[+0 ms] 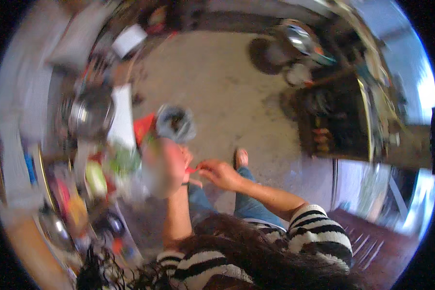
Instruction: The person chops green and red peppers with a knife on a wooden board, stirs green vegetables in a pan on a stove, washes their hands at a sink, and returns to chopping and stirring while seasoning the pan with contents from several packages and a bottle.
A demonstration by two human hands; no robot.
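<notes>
My left hand [187, 165] is raised in front of me and closed around a red-and-pale object [163, 165]. That object is heavily blurred, so its kind cannot be told, and it hides part of the hand. Between thumb and fingers, my right hand [219, 174] pinches a small red strip [191, 170] at the object's right side. Just beyond my left hand, a bucket-like container lined with a translucent plastic bag [186, 132] stands on the floor, with dark matter inside. Beside it is a bright red item [143, 127].
Along the left, a cluttered surface holds a shiny metal pot [90, 114], a white board [122, 112], leafy greens [123, 159] and a pale green vegetable [96, 179]. A dark table [340, 127] stands right. Metal vessels [298, 39] sit at the far right. A maroon chair [377, 243] is close behind me.
</notes>
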